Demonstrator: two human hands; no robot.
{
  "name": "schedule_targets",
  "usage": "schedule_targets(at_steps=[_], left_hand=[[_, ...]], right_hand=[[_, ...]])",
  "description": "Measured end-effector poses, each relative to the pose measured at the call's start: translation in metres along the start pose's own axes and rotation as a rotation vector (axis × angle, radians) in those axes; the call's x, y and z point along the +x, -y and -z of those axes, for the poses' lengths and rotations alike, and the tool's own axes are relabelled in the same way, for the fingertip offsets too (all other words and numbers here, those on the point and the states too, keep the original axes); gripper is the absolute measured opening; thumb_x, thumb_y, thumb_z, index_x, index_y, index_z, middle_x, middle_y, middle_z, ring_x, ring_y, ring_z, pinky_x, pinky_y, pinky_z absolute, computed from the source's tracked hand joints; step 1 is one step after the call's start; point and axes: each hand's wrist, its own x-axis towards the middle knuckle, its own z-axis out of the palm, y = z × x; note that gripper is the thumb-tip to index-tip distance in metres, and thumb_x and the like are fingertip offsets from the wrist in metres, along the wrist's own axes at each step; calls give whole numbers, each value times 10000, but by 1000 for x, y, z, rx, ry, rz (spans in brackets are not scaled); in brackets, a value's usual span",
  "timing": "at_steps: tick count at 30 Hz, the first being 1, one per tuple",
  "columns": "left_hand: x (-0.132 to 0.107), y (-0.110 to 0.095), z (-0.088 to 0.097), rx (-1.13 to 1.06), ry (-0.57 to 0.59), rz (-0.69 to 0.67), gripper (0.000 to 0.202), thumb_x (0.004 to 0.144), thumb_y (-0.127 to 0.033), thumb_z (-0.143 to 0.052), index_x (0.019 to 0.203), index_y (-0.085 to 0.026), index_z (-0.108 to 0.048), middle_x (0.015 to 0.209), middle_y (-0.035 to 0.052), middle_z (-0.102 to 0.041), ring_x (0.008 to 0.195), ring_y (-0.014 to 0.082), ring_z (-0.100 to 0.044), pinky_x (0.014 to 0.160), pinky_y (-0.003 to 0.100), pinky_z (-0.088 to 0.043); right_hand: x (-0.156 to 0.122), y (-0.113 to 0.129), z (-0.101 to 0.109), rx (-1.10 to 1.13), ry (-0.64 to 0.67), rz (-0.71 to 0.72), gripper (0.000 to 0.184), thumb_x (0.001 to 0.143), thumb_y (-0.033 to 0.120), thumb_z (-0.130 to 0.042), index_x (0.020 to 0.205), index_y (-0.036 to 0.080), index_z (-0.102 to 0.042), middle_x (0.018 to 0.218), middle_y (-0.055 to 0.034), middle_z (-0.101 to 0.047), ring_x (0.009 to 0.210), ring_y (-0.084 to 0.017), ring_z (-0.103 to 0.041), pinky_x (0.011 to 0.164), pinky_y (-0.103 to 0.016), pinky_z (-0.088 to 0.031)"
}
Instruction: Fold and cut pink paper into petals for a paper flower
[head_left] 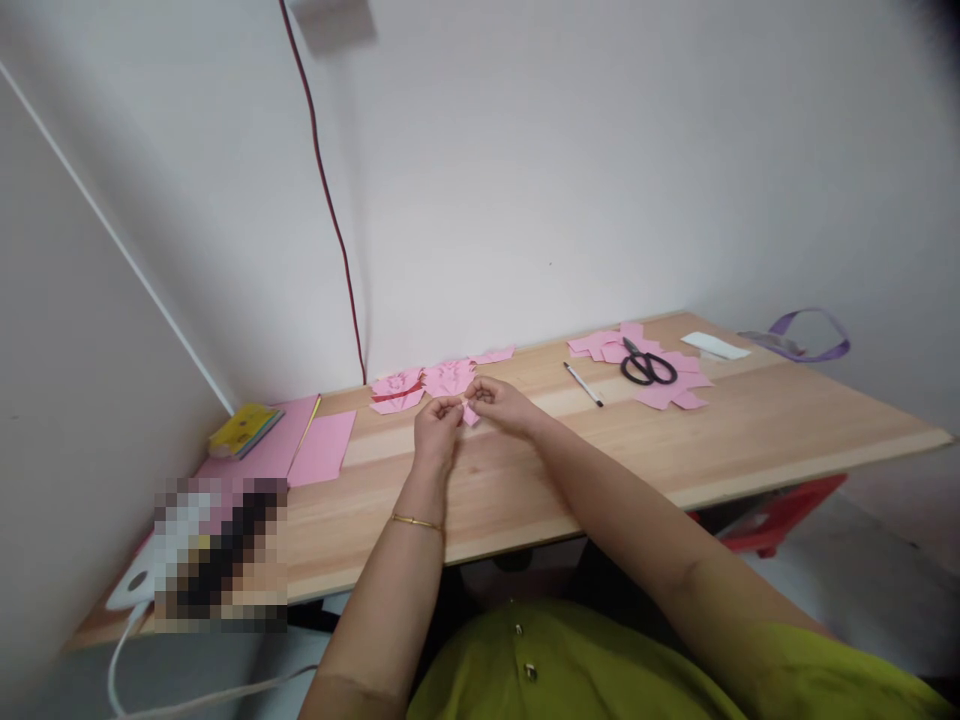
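My left hand [437, 425] and my right hand [501, 400] meet over the middle of the wooden table [750, 430]. Both pinch a small pink paper piece [469, 412] between their fingertips, a little above the tabletop. Just behind the hands lie folded pink paper shapes [424, 384]. A thin gold bangle sits on my left wrist.
Pink paper sheets [324, 447] and a yellow booklet [244, 429] lie at the left. A pen [583, 384], black scissors [646, 367] on pink scraps, a white slip [715, 346] and a purple ribbon [810, 337] lie at the right. A red cable [330, 205] runs down the wall.
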Motion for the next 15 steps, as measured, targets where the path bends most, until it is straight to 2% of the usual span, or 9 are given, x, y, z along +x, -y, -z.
schedule_targets(at_steps=[5,10,15], left_hand=[[2,2,1,17,24,-99,184,617,-235,-686,766,-158,-611,682,-7,-588,606,95,-526,617,225,-412],[-1,-2,1,137,7,-201,165,650,-237,-676,793,-178,-621,724,9,-603,675,125,-554,643,232,-422],[-4,-8,0,192,5,-207,181,656,-220,-676,831,-183,-652,758,25,-636,692,138,-566,659,242,-422]], right_hand=[[-1,-2,0,-14,54,1,233,718,320,-628,868,156,-558,798,-12,-596,738,-128,-566,714,-269,-442],[-1,1,0,-14,51,21,224,718,338,-636,826,159,-556,757,-7,-599,739,-133,-563,730,-277,-441],[-1,4,0,-24,31,26,214,713,343,-634,791,162,-552,757,-6,-592,738,-132,-556,713,-268,-435]])
